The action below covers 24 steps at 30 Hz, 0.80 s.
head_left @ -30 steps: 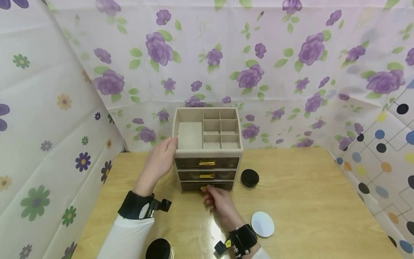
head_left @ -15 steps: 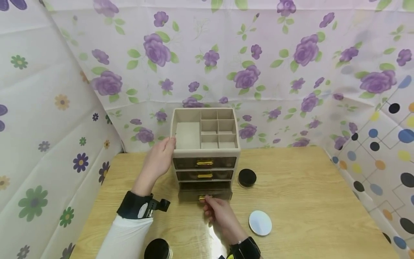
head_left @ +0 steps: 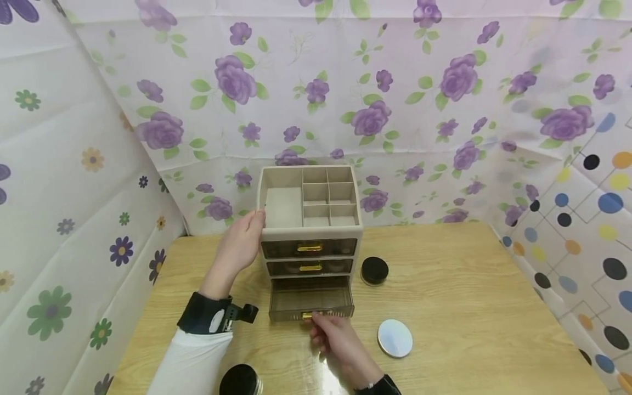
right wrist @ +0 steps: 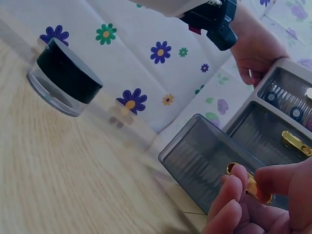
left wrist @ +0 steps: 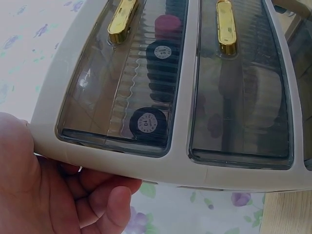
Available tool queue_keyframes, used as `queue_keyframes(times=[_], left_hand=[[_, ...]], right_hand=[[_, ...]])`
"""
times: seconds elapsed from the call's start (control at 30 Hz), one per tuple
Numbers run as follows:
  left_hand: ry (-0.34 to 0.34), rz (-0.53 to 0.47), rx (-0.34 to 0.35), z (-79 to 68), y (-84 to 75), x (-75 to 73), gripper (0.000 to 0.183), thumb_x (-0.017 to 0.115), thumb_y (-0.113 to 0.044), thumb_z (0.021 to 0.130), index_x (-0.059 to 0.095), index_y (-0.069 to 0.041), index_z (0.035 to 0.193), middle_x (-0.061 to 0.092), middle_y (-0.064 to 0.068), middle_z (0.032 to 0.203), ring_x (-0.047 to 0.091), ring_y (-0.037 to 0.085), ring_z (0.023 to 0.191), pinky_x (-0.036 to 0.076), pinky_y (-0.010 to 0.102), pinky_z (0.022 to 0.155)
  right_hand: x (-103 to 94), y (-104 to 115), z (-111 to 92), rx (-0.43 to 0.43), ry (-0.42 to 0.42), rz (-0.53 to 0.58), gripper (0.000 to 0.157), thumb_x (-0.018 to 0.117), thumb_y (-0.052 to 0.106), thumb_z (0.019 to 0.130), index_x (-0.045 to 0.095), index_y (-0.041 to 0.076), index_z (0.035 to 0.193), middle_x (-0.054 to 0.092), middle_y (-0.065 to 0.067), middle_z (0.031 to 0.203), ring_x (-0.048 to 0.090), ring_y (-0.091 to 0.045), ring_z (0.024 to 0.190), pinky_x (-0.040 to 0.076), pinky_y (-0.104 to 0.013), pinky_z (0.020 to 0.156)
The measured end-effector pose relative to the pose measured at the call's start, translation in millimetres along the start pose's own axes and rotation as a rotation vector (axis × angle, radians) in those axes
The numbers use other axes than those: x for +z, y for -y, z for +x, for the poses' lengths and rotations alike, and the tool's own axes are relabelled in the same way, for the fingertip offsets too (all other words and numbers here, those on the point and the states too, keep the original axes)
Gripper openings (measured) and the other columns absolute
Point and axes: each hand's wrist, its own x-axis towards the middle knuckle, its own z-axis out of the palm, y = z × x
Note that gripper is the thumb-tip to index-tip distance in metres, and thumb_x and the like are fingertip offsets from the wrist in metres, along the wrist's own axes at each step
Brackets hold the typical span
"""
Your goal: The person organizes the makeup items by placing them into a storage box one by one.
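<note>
A beige desktop drawer organizer [head_left: 310,233] stands near the floral backdrop, with open compartments on top. My left hand [head_left: 240,241] grips its left side at the upper edge; in the left wrist view the fingers [left wrist: 109,190] curl against the side wall. My right hand [head_left: 340,343] pinches the gold handle [right wrist: 252,187] of the bottom drawer [head_left: 286,316]. That smoky see-through drawer is pulled well out, and no contents show in it. Both upper drawers are closed. Dark round-ended items [left wrist: 147,124] and a pink one [left wrist: 167,25] show through the top drawer's front.
A black-lidded jar [head_left: 374,270] stands right of the organizer, with a pale round disc [head_left: 395,338] nearer on the table. Another black-lidded clear jar [head_left: 239,379] stands at the front, near my left forearm. Patterned cloth walls enclose the wooden table [head_left: 454,307].
The bottom drawer, closed a second ago, has come out toward me, drawn by my right hand on its handle. My left hand has kept its hold on the organizer's side.
</note>
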Motion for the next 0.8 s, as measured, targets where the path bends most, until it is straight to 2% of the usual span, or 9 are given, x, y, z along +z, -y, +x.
queue_keyframes(times=[0.1,0.4,0.53,0.8], left_hand=[[0.001,-0.006,-0.007,-0.2,0.4,-0.4,0.061,0.021,-0.051,0.116,0.061,-0.005,0.116,0.063,0.021,0.112,0.060,0.039,0.104,0.048,0.059,0.092],[-0.005,-0.001,0.007,0.4,-0.4,-0.2,0.060,0.022,-0.049,0.116,0.062,-0.005,0.119,0.063,0.021,0.110,0.060,0.039,0.101,0.048,0.057,0.089],[-0.009,-0.002,0.007,0.7,0.0,0.0,0.060,0.022,-0.049,0.116,0.062,-0.004,0.117,0.063,0.020,0.109,0.060,0.038,0.100,0.049,0.056,0.089],[-0.017,0.009,0.018,0.7,0.1,1.3,0.056,0.020,-0.050,0.116,0.052,-0.009,0.096,0.053,0.016,0.089,0.055,0.036,0.088,0.045,0.049,0.080]], right_hand=[[0.5,-3.2,-2.8,-0.006,0.007,0.011,0.043,0.065,0.034,0.108,0.074,-0.007,0.117,0.065,0.003,0.079,0.054,-0.004,0.062,0.043,-0.019,0.049],[0.3,-9.8,-9.8,0.000,0.014,0.014,0.040,0.063,0.032,0.109,0.073,-0.006,0.117,0.066,0.004,0.077,0.055,-0.003,0.062,0.043,-0.018,0.049],[-0.6,-11.5,-10.9,-0.006,0.019,0.007,0.041,0.062,0.031,0.110,0.073,-0.008,0.119,0.065,0.005,0.077,0.055,-0.002,0.062,0.043,-0.018,0.048],[-1.3,-13.0,-15.0,0.020,0.059,0.034,0.039,0.063,0.030,0.109,0.072,-0.007,0.120,0.067,0.004,0.076,0.058,-0.002,0.060,0.044,-0.018,0.049]])
